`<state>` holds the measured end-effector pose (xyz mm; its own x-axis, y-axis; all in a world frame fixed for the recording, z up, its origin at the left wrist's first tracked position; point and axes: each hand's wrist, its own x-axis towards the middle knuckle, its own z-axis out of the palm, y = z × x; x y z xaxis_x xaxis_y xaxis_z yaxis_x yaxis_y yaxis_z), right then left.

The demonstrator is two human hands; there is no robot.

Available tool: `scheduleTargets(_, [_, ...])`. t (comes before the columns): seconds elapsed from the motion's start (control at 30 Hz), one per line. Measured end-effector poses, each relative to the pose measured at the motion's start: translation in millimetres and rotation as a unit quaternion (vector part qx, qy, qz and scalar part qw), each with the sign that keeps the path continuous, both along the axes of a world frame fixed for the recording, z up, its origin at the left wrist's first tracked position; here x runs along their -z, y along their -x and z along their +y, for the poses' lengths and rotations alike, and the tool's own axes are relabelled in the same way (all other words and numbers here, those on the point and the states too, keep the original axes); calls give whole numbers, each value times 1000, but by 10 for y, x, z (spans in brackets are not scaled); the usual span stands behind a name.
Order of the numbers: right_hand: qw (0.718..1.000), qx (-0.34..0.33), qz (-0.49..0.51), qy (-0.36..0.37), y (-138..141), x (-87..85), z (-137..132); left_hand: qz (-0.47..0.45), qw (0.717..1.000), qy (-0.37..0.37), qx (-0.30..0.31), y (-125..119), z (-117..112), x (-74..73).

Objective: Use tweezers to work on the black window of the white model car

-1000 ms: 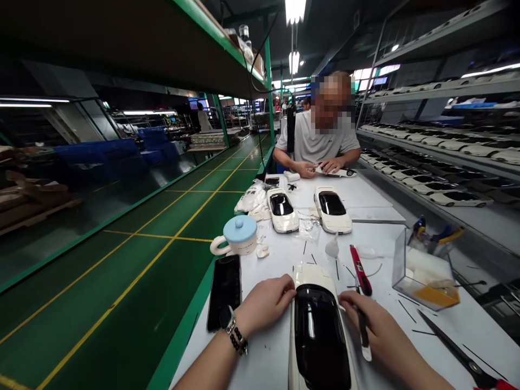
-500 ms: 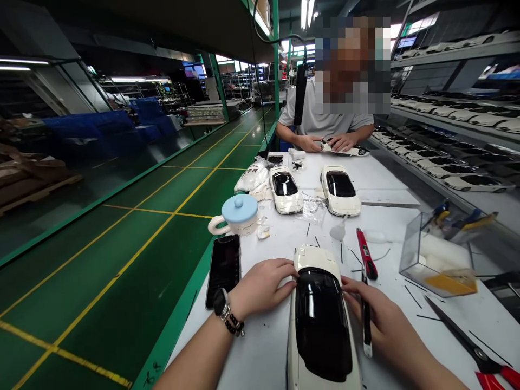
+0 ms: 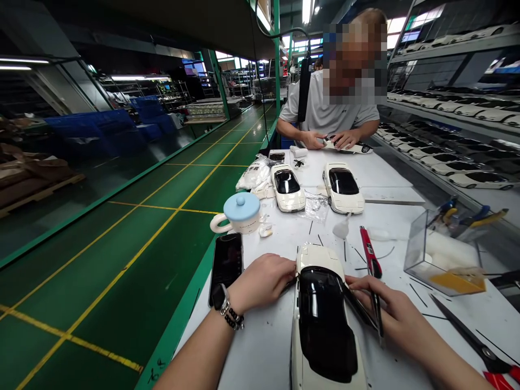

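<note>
A white model car [image 3: 325, 319] with a black glossy roof lies lengthwise on the white table [image 3: 268, 352] in front of me. My left hand [image 3: 262, 281], with a watch and bead bracelet on the wrist, presses against the car's left side near its front. My right hand [image 3: 396, 311] rests at the car's right side and holds a thin dark tool [image 3: 377, 317] between its fingers. A black strip [image 3: 359, 310] runs from the roof edge toward that hand.
A phone [image 3: 226, 265] and a blue-lidded mug [image 3: 240, 213] lie left of the car. Two more white cars [image 3: 287, 188] [image 3: 343, 188], a red tool [image 3: 369, 253], a clear box [image 3: 442, 257] and scissors [image 3: 479, 346] are around. A person opposite [image 3: 329, 116] handles another car. Shelves of cars line the right.
The view has tilted down and closer. My right hand shifted along the car's right side, and a black strip now stands off the roof edge. The left hand stays on the car.
</note>
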<state>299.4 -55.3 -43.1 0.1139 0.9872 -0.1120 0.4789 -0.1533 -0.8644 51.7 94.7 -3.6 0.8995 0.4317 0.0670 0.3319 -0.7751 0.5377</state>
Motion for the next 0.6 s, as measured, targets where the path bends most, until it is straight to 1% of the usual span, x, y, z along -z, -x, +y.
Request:
scheduleTargets(0.1, [999,20,31,10,30,-37,6,-6,1000,22,-11,50,52,-21])
scheduleTargets(0.2, [998,37,54,10,53,-39,11,-10,999,40,-28,89,82,-55])
scheduleTargets(0.43, [993,71,94,10,90,-70,24,25,993,105,-57,114,49,-127])
scheduleTargets(0.53, [995,81,55,-6,98,-88,21,37,991,111,-69,120,42,-121])
scheduleTargets(0.6, [998,58,14,-16,87,-97,12,40,990,109,-75,123,48,-108])
